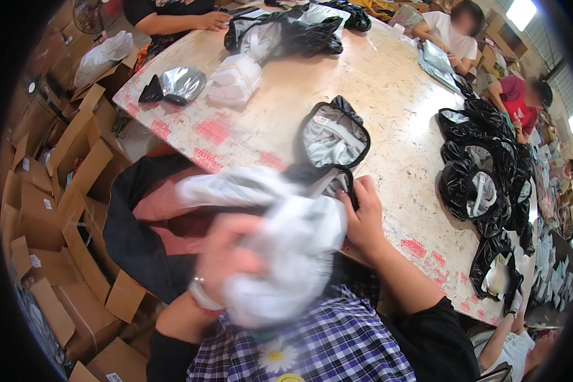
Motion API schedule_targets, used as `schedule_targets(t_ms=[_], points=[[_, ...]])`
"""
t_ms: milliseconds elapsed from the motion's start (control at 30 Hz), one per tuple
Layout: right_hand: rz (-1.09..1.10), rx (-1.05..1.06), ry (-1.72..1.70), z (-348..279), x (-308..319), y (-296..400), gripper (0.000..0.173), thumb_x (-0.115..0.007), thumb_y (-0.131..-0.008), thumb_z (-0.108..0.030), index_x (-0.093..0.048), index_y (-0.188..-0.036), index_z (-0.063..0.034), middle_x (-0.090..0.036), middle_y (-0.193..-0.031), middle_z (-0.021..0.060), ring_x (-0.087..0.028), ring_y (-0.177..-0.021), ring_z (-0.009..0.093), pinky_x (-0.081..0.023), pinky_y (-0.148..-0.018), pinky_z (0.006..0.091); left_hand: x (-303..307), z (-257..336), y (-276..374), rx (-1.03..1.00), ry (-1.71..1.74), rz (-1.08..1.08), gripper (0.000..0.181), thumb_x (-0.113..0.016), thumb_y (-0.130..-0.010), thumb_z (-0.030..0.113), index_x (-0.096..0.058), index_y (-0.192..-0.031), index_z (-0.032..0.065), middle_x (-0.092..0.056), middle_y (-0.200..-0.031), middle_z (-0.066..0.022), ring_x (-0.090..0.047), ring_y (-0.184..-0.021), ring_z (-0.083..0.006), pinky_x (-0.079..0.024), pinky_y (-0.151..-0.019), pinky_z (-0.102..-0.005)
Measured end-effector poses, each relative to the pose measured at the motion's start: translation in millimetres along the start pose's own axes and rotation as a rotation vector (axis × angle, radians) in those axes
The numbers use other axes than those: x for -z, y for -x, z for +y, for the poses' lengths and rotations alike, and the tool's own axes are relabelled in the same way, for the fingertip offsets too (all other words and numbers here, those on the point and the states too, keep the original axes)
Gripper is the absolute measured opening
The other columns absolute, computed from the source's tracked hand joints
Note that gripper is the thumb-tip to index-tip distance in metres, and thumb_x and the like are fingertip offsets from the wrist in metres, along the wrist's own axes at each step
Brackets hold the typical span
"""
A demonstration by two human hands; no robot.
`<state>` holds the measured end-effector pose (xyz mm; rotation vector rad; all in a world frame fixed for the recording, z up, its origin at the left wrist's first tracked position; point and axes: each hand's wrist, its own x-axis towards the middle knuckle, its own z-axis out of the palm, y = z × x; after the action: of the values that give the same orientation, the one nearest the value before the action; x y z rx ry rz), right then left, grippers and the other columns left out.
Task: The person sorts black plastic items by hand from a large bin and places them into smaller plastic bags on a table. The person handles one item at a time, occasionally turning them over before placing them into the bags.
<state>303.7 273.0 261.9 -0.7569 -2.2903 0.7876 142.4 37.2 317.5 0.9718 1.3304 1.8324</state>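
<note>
Blurred by motion, my left hand point(234, 253) is at a bunched white cloth lining point(296, 243) in front of my body; its grip is not clear. My right hand point(363, 215) pinches the black edge of the same black-and-white fabric item at the table's edge. Just beyond it, a shiny black fabric item point(334, 133) lies with its round opening showing a white lining and a small label. Left of my hands, a large black fabric piece with a reddish inside point(172, 229) hangs beside the table.
The worktable point(401, 191) holds black lined items point(482, 181) at right, a banded white stack point(234, 79), and a silver-and-black item point(182, 85). Open cardboard boxes point(43, 205) crowd the left. Co-workers point(451, 28) sit around the table; another person's hands are at the lower right.
</note>
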Motion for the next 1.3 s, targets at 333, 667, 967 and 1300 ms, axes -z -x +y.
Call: schedule_targets(t_ms=[333,667,967,1300], points=[[-0.043,-0.106,-0.269,27.6,6.6,5.9,0.028,-0.059,-0.095,0.001,-0.065,-0.122,-0.0007,-0.066,-0.107,0.0175,-0.065,-0.099,0.034,-0.051,-0.091,0.0384,-72.7,-77.8,-51.7,-0.361,-0.945,-0.345,0.03,-0.07,-0.078,0.013,-0.061,-0.106,0.008,-0.059,-0.12,-0.0156,-0.06,-0.107,-0.0388,-0.051,-0.086,-0.0492],[-0.171,0.298,-0.254,-40.0,49.1,-11.4,0.041,-0.068,-0.09,-0.011,-0.063,-0.129,-0.0013,-0.062,-0.135,0.0188,-0.06,-0.122,0.035,-0.047,-0.104,0.0411,-63.5,-87.5,-50.3,-0.576,-0.895,-0.316,0.039,-0.071,-0.081,0.021,-0.068,-0.118,0.0075,-0.066,-0.12,-0.0121,-0.063,-0.114,-0.0345,-0.05,-0.099,-0.0475],[0.654,0.234,-0.982,-45.9,97.2,-60.5,0.019,-0.057,-0.107,-0.012,-0.07,-0.107,0.0015,-0.07,-0.089,0.0031,-0.06,-0.076,0.007,-0.047,-0.066,0.0222,-53.7,-83.3,-56.5,-0.314,-0.766,-0.414,0.034,-0.078,-0.074,0.018,-0.066,-0.102,0.0028,-0.063,-0.103,-0.017,-0.063,-0.096,-0.039,-0.053,-0.08,-0.0447],[0.018,-0.013,0.171,-7.7,35.3,-46.1,0.024,-0.068,-0.097,-0.013,-0.066,-0.116,0.0009,-0.07,-0.105,0.0169,-0.068,-0.088,0.03,-0.054,-0.077,0.0388,-54.1,-83.7,-58.0,-0.33,-0.606,-0.292,0.036,-0.082,-0.07,0.017,-0.064,-0.099,0.0041,-0.064,-0.103,-0.0165,-0.066,-0.097,-0.0384,-0.054,-0.082,-0.0428]])
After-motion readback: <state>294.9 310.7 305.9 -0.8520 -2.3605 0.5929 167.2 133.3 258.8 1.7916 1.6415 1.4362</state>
